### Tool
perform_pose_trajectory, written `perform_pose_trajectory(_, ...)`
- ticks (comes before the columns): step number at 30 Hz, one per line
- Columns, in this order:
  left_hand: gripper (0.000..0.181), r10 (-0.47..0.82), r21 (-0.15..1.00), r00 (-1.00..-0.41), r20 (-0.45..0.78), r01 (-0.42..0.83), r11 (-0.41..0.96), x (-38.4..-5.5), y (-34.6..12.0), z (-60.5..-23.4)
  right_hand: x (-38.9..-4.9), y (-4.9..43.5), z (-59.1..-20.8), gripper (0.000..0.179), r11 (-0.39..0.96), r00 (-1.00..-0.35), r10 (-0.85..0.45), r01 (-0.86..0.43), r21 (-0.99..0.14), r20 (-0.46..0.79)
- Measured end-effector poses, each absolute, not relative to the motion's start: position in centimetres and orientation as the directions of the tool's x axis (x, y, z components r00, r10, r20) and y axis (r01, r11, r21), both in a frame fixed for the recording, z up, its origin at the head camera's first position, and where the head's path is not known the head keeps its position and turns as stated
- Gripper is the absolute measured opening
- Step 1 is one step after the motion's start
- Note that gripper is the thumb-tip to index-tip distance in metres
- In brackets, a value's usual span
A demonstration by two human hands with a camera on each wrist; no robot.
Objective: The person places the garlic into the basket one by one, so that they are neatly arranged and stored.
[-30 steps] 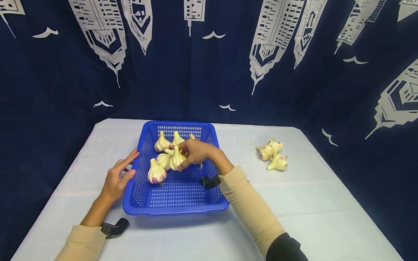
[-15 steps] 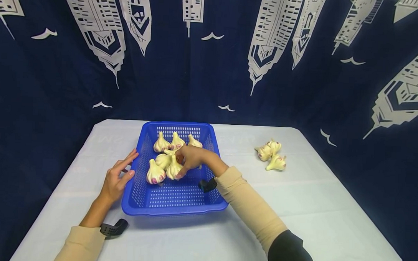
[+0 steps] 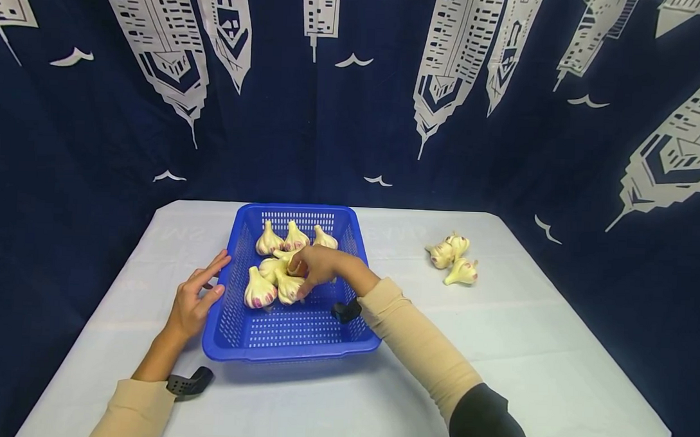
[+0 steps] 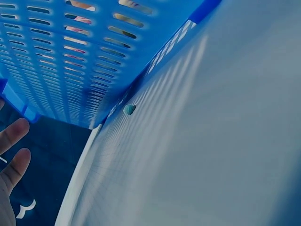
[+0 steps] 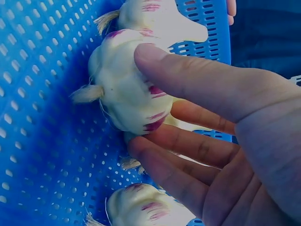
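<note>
In the blue plastic basket [image 3: 290, 356], my right hand [image 3: 322, 266] grips a garlic bulb [image 5: 127, 84] between thumb and fingers. In the head view that bulb leans among the others, its stem end partly behind my fingers. Another garlic bulb [image 3: 261, 288] stands at its left, stem up. Three bulbs line the far side, among them the back right garlic bulb [image 3: 325, 237]. More garlic sits between these, partly covered by my hand. My left hand [image 3: 193, 303] touches the basket's left rim from outside, fingers extended; the left wrist view catches only some fingertips [image 4: 18, 162].
Three loose garlic bulbs [image 3: 453, 257] lie together on the white-covered table [image 3: 525, 353], right of the basket. A small greenish bit [image 4: 129, 109] shows beside the basket in the left wrist view. Behind the table hangs a dark blue printed cloth [image 3: 306, 133].
My right hand has moved the garlic bulb nearer and lower in the basket, and the bulb now tilts. The back right bulb has come into fuller view. My left hand stays at the rim.
</note>
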State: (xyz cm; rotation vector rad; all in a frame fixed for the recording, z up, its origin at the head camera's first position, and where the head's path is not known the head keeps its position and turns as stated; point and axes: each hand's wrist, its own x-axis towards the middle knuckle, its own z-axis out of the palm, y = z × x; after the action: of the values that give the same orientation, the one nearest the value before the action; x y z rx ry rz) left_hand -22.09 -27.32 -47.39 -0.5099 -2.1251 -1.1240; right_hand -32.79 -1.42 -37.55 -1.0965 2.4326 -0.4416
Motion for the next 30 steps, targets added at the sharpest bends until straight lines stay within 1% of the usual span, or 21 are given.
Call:
perform_pose_trajectory(6,0.05,0.031,0.571,-0.703,0.711,0.603,0.557,-22.2,-27.2,-47.3,-32.7,-1.1,-37.0,0.059,0.637,-0.612,-0.759,-0.625,-0.452,-0.223)
perform_pose_trajectory(14,0.05,0.031,0.562,-0.692,0.721,0.611,0.557,-22.2,-27.1,-47.2,-33.0,-1.0,-36.4,0.051,0.586,-0.587,-0.794,-0.667,-0.46,-0.159)
perform_pose_trajectory(20,0.051,0.031,0.561,-0.691,0.722,0.612,0.558,-22.1,-27.1,-47.3,-33.1,-0.5,-36.1,0.048,0.559,-0.584,-0.804,-0.682,-0.472,-0.109)
perform_pose_trajectory(26,0.051,0.037,0.56,-0.691,0.722,0.615,0.555,-22.0,-27.1,-47.4,-33.0,0.3,-35.5,0.049,0.551,-0.603,-0.793,-0.653,-0.52,-0.083)
perform_pose_trajectory(30,0.051,0.034,0.556,-0.682,0.731,0.624,0.549,-22.0,-27.1,-47.3,-33.0,0.9,-34.9,0.052,0.547,-0.608,-0.791,-0.648,-0.53,-0.072)
